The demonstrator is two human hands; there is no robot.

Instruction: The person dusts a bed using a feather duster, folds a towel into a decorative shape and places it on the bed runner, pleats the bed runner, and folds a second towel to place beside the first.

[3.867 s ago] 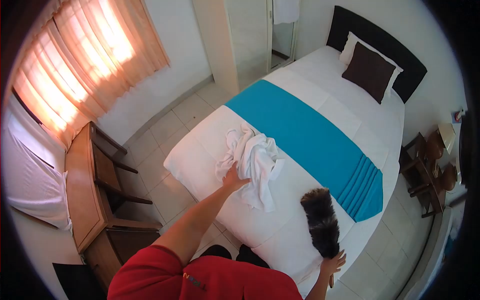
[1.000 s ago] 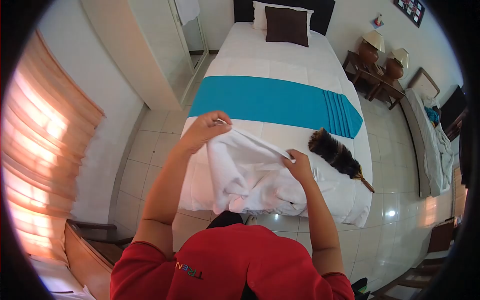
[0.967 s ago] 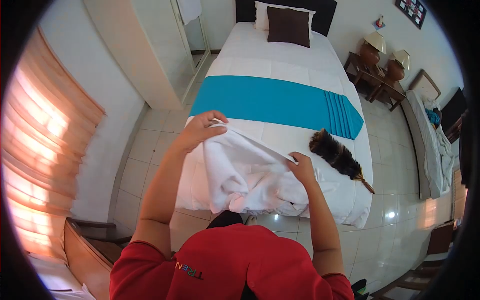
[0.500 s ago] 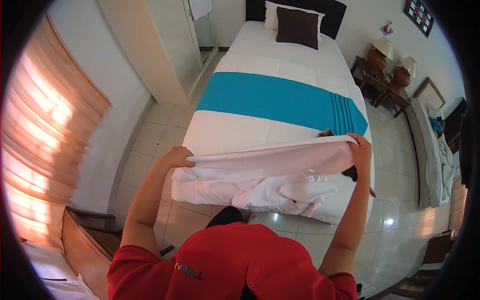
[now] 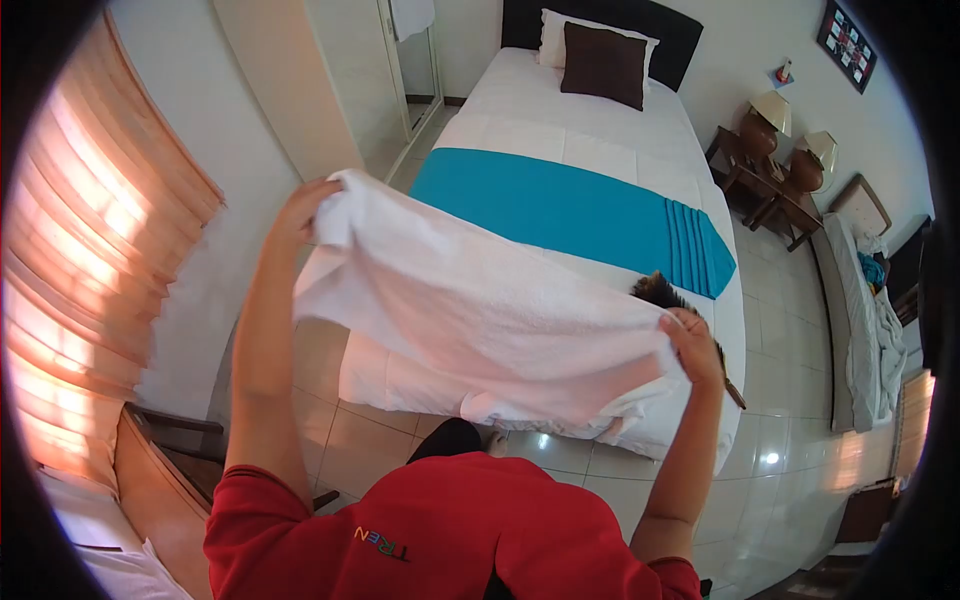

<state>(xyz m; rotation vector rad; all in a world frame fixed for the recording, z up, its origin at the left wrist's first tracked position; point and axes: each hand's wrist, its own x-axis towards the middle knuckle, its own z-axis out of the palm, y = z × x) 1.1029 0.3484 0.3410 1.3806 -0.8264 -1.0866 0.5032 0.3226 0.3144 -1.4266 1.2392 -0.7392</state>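
While gripping white towel [image 5: 500, 290] with left hand [image 5: 310, 208] and right hand [image 5: 692, 345]: opened wide over bed [image 5: 520, 110], sagging, not yet flat.

Daylight glows through curtain [image 5: 95, 230], left. Small bright glare spot on tiled floor [image 5: 785, 420], right. Fisheye curvature; corners black. Lower right dim, detail seemingly soft.

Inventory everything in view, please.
Large fabric cloth: 1, white, held at centre
Quilted bed: 1, white, behind cloth
Feather duster: 1, black-brown, on bed
Pleated runner: 1, turquoise, across bed
Pillow: 1, white, bed's head
Square cushion: 1, brown, against pillow
Table lamps: 2, brown with cream shades, right
Wooden tables: 2, brown, under lamps
Second bed: 1, white, far right
Sheer curtain: 1, peach, left
Left hand, right hand: 1 each, bare, gripping cloth
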